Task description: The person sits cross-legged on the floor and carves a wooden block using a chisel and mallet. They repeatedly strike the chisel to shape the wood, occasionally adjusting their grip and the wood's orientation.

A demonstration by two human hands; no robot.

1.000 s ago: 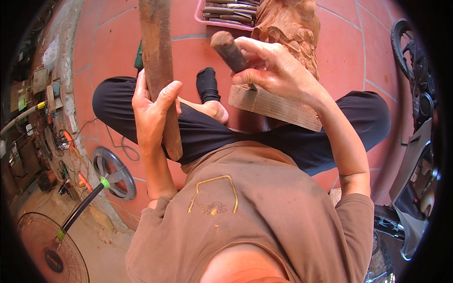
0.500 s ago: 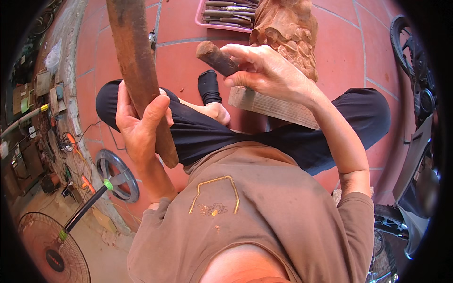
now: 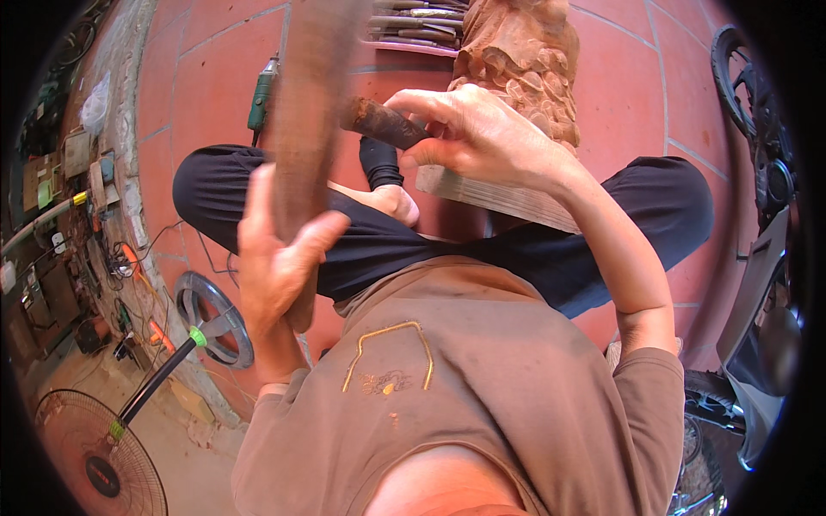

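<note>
A long brown wooden club [image 3: 314, 103], smeared by motion, stands upright at left of centre. My left hand [image 3: 284, 249] is round its lower part, thumb to the right. My right hand [image 3: 486, 129] pinches a short, dark, rounded wooden piece [image 3: 389, 126] between thumb and fingers; its shape suggests a tool handle, but the far end is hidden in the hand. The piece's worn reddish end meets the club's right edge in the picture; I cannot tell if they touch. Just beyond my right hand lies a carved wooden block [image 3: 520, 73] with rounded relief.
A squared timber [image 3: 490, 196] lies below my right wrist. Slim tools [image 3: 422, 24] fill a pink tray [image 3: 417, 49] at the far side. A green power tool [image 3: 261, 99] lies left of the club. A fan [image 3: 101, 473] stands lower left; motorbike parts [image 3: 757, 120] line the right.
My left hand and the club have swung right, towards the short piece, uncovering the green power tool. The short piece has shifted slightly left and down in my right hand.
</note>
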